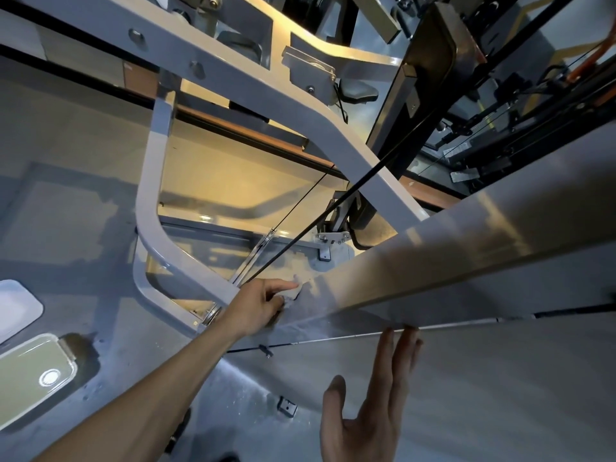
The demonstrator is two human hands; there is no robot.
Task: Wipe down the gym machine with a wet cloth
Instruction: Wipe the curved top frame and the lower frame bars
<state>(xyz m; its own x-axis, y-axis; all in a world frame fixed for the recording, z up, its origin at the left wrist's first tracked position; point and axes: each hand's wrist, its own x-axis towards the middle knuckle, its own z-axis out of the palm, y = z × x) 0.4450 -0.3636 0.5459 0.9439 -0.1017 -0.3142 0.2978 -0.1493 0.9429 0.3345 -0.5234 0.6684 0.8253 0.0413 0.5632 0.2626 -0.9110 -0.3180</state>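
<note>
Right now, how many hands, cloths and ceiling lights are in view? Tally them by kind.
Hands: 2, left hand, right hand
Cloths: 1, cloth under the left hand on the machine beam
Ceiling lights: 2, and
Total: 5

The machine [233,75] is a pale grey steel frame with bolted beams crossing the frame diagonally. A grey cloth [293,296], crumpled, lies pressed against its broad beam [433,261], lower centre.
</note>
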